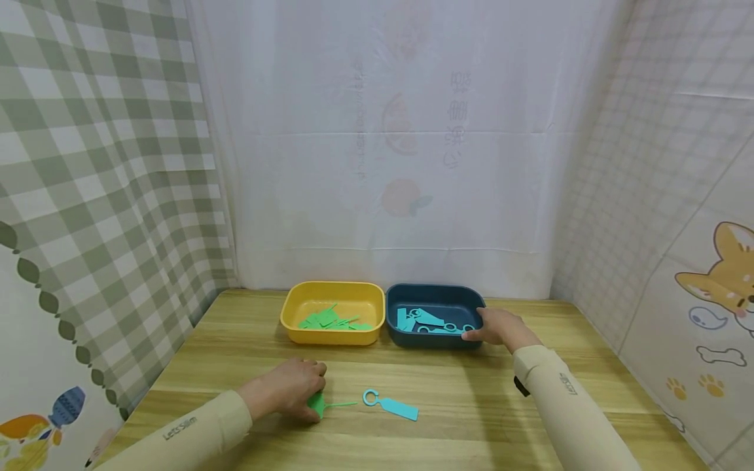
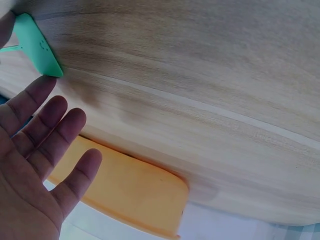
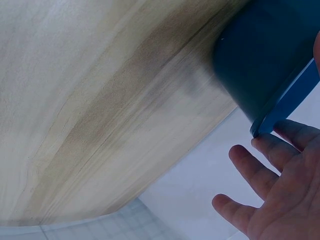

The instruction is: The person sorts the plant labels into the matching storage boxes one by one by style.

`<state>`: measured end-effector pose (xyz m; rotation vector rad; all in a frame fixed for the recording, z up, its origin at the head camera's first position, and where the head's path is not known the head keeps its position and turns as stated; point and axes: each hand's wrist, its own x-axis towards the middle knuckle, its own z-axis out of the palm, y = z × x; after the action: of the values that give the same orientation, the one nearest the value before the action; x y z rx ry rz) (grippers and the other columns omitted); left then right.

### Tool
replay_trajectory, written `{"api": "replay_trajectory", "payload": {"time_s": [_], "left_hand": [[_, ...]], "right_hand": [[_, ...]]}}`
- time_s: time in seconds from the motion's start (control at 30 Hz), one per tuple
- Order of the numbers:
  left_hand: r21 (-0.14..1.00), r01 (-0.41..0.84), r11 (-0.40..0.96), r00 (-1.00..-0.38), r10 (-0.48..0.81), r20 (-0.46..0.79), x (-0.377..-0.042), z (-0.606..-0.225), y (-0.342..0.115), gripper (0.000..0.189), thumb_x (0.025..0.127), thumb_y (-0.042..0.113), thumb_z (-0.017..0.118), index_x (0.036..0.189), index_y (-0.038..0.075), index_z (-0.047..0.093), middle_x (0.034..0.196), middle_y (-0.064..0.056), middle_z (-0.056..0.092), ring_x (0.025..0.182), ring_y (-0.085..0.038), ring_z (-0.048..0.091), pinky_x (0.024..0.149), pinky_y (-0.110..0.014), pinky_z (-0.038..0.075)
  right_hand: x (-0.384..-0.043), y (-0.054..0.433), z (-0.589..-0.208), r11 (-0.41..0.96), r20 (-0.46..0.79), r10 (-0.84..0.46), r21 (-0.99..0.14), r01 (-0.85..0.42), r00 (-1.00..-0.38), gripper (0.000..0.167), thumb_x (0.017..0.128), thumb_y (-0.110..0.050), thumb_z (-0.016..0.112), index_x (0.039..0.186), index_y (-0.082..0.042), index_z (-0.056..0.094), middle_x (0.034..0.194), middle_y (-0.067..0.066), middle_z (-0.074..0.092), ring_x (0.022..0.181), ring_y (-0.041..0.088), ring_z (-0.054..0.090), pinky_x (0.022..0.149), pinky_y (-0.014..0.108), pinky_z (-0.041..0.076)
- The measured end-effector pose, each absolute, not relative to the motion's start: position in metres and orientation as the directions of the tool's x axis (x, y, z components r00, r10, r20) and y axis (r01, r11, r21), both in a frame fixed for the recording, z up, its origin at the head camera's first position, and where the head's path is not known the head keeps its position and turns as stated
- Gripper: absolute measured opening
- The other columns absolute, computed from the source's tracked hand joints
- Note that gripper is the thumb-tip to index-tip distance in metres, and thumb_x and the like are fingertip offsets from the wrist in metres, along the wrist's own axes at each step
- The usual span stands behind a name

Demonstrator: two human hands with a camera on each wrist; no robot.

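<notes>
My left hand [image 1: 297, 387] pinches a green T-shaped plant label [image 2: 37, 46] at the table's front left; thumb and index finger lie on opposite edges of its flat head, and its thin stem points right. Just right of it lies a light-blue hanging tag [image 1: 399, 408] with a ring hook. My right hand [image 1: 499, 327] rests on the right front corner of the dark-blue bin [image 1: 436, 340], thumb at the front rim and fingertips touching the side rim [image 3: 262, 127]. Several teal hook tags [image 1: 429, 318] lie in this bin.
A yellow bin [image 1: 332, 337] with several green labels [image 1: 326, 318] stands left of the dark-blue bin. Both are at the back of the wooden table [image 1: 448, 376], before a white curtain [image 1: 330, 222]. Checked cloth hangs on the left, a patterned sheet on the right.
</notes>
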<state>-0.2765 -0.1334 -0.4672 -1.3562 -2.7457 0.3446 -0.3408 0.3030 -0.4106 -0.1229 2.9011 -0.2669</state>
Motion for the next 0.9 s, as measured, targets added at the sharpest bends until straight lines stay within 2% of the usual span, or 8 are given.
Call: {"api": "replay_trajectory", "payload": {"time_s": [0.23, 0.53, 0.67, 0.9], "left_hand": [[-0.24, 0.774, 0.586, -0.617, 0.784, -0.076, -0.278, -0.467, -0.129, 0.039, 0.072, 0.053, 0.077, 0.068, 0.021, 0.056, 0.078, 0.01, 0.039, 0.069, -0.007, 0.043, 0.057, -0.026, 0.039], [-0.238, 0.762, 0.602, -0.636, 0.766, -0.098, -0.28, -0.464, -0.127, 0.042, 0.076, 0.057, 0.079, 0.078, 0.021, 0.058, 0.083, 0.01, 0.041, 0.072, -0.005, 0.04, 0.06, -0.026, 0.04], [-0.232, 0.773, 0.59, -0.613, 0.789, -0.035, -0.281, -0.462, -0.129, 0.033, 0.079, 0.045, 0.081, 0.077, 0.021, 0.059, 0.085, 0.01, 0.042, 0.074, -0.006, 0.043, 0.06, -0.026, 0.042], [-0.141, 0.808, 0.573, -0.565, 0.82, 0.091, -0.288, -0.454, -0.132, 0.024, 0.079, 0.023, 0.085, 0.072, 0.022, 0.062, 0.087, 0.009, 0.048, 0.077, -0.008, 0.049, 0.06, -0.023, 0.04]], "right_hand": [[-0.341, 0.304, -0.412, 0.981, -0.213, -0.105, -0.18, -0.067, -0.971, 0.095, 0.088, -0.054, 0.07, 0.143, 0.015, 0.037, 0.143, 0.038, 0.04, 0.13, 0.055, 0.039, 0.1, 0.07, 0.033], [-0.341, 0.304, -0.411, 0.984, -0.223, -0.111, -0.159, -0.076, -0.968, 0.096, 0.087, -0.055, 0.07, 0.144, 0.014, 0.036, 0.143, 0.037, 0.041, 0.129, 0.055, 0.04, 0.1, 0.069, 0.035], [-0.341, 0.304, -0.411, 0.984, -0.222, -0.108, -0.159, -0.074, -0.969, 0.096, 0.087, -0.055, 0.07, 0.144, 0.014, 0.036, 0.142, 0.037, 0.042, 0.129, 0.055, 0.041, 0.099, 0.069, 0.035], [-0.342, 0.304, -0.413, 0.984, -0.215, -0.109, -0.162, -0.074, -0.97, 0.095, 0.087, -0.055, 0.07, 0.144, 0.014, 0.037, 0.142, 0.037, 0.042, 0.129, 0.054, 0.041, 0.099, 0.069, 0.036]]}}
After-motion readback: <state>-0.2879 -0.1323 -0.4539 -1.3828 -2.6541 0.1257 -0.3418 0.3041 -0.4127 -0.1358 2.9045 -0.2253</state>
